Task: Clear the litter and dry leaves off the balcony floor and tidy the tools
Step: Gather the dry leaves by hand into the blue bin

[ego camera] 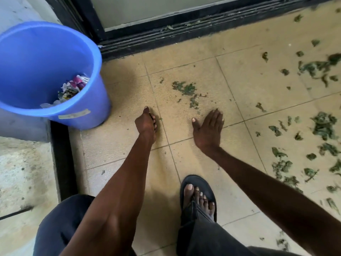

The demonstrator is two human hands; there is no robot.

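Note:
A blue plastic bucket [55, 74] stands at the left on the tiled floor, with crumpled wrappers and plastic litter [72, 88] in its bottom. Dry green leaves [184, 88] lie in a small patch just beyond my hands, and many more leaves [323, 125] are scattered over the tiles at the right. My left hand [146, 121] hangs low over the floor beside the bucket, fingers curled downward; nothing shows in it. My right hand [208, 130] is spread flat, palm down, close to the tiles just short of the small leaf patch.
A black sliding-door track [166, 34] runs along the far edge, with leaf scraps in it. A black kerb [60, 159] borders the tiles at the left, with rough concrete beyond. My foot in a black sandal [198, 196] stands on the tiles below my hands.

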